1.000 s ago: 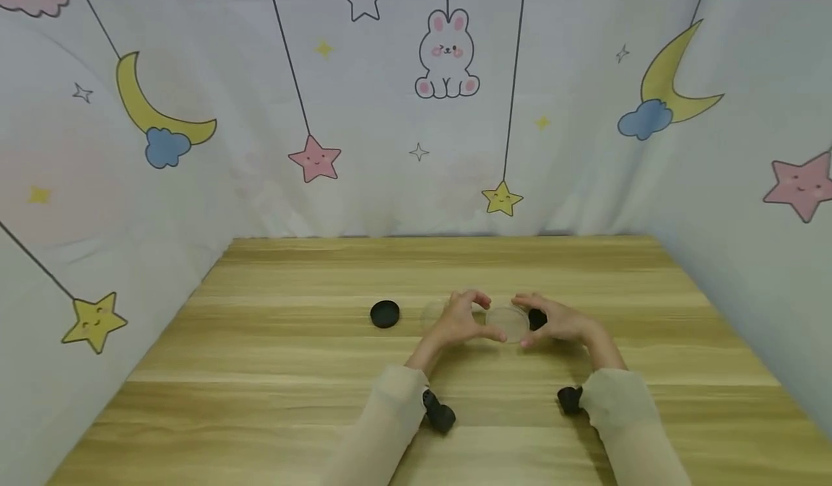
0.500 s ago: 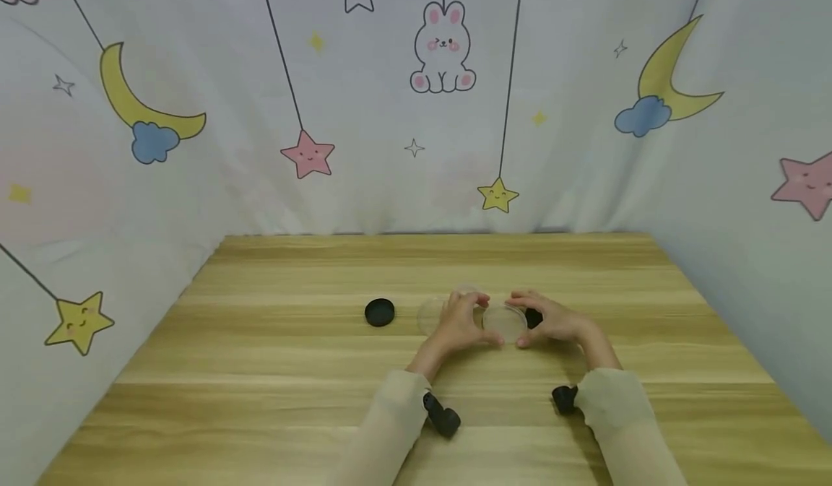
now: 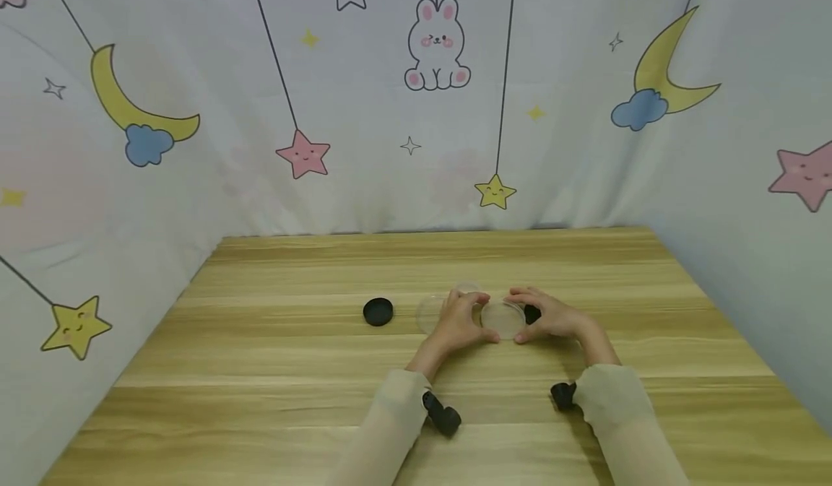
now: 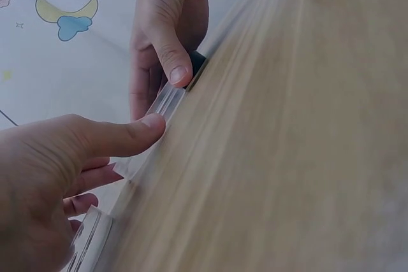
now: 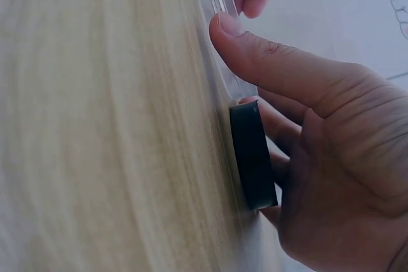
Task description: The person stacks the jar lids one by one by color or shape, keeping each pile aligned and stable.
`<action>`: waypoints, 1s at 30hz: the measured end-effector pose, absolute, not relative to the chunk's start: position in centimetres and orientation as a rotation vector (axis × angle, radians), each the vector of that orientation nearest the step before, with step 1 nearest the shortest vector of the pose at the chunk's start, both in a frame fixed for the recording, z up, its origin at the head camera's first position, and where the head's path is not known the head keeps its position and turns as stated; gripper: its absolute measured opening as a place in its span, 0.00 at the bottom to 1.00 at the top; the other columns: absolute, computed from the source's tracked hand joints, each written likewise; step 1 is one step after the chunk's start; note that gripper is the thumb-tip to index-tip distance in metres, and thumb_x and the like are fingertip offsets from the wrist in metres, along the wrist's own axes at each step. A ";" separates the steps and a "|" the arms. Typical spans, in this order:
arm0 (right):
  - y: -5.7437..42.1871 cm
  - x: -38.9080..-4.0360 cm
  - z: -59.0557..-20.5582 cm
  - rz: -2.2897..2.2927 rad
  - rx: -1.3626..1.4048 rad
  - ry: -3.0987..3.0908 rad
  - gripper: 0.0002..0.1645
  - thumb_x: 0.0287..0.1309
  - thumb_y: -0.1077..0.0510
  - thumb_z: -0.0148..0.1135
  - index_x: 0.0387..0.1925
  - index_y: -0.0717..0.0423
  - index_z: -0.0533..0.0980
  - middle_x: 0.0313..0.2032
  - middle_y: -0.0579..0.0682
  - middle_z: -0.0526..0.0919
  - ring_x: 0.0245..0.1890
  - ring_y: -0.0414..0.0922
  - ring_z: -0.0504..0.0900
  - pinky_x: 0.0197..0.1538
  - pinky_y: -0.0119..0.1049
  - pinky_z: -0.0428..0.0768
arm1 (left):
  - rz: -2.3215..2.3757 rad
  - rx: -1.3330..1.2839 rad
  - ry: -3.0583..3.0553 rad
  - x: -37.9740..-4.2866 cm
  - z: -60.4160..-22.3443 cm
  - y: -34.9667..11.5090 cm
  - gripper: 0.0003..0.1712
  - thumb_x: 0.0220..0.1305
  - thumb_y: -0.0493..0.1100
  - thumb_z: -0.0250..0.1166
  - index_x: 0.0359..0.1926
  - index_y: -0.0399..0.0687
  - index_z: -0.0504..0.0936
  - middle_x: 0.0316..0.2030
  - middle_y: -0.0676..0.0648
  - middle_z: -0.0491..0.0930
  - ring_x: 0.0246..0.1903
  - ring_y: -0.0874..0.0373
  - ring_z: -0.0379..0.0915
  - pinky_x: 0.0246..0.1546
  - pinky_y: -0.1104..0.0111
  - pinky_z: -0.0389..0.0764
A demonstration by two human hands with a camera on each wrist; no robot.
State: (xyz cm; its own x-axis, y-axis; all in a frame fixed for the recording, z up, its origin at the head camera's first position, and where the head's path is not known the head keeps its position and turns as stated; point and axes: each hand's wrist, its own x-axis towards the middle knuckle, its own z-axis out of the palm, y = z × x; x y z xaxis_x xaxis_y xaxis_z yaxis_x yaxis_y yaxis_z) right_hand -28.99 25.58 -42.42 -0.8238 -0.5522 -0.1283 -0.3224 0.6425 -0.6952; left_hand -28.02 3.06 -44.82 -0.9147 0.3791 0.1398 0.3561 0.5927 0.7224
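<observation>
On the wooden table lies a clear, shallow round petri dish (image 3: 503, 320) between both hands. My left hand (image 3: 460, 321) holds its left side, thumb at the near edge and fingers at the far edge. From the right, my right hand (image 3: 552, 318) grips the same dish in a like way. The left wrist view shows the left thumb (image 4: 146, 130) pressed to the dish's clear side wall (image 4: 167, 101). Under the right palm stands a black round lid-like piece (image 5: 252, 154), partly covered by that hand in the head view.
Left of the left hand lies another clear round dish (image 3: 429, 315), partly hidden by the hand. A further clear disc (image 3: 468, 286) shows just behind it. A black shallow round cap (image 3: 378, 312) rests farther left. A printed curtain (image 3: 364, 204) borders the table's back.
The head view has shifted slightly. Both hands stay around the petri dish with hardly any movement, and the black pieces keep their places on the table.
</observation>
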 end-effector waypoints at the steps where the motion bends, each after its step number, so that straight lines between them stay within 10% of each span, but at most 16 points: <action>1: 25.6 -29.0 -42.4 -0.983 -0.692 2.532 0.49 0.50 0.52 0.75 0.69 0.64 0.62 0.73 0.69 0.52 0.73 0.71 0.45 0.67 0.72 0.51 | 1.256 0.643 2.777 -28.0 -44.8 3.1 0.41 0.42 0.48 0.81 0.59 0.42 0.77 0.55 0.45 0.77 0.46 0.57 0.61 0.52 0.66 0.65; 30: 25.4 -28.9 -41.7 -1.125 -0.517 2.530 0.49 0.51 0.52 0.73 0.72 0.56 0.61 0.73 0.68 0.54 0.73 0.69 0.49 0.66 0.72 0.54 | 1.472 0.662 2.669 -28.4 -43.8 2.8 0.40 0.47 0.40 0.79 0.62 0.40 0.74 0.59 0.42 0.76 0.58 0.46 0.67 0.60 0.55 0.71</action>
State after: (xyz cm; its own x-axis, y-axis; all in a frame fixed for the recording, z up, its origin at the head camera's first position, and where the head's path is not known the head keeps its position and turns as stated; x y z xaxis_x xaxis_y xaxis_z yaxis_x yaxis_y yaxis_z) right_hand -28.88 25.43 -41.72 -0.8820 -0.4485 -0.1444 -0.1932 0.6238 -0.7573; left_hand -28.38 2.77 -43.81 -0.9096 0.3738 0.1813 0.3528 0.4644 0.8123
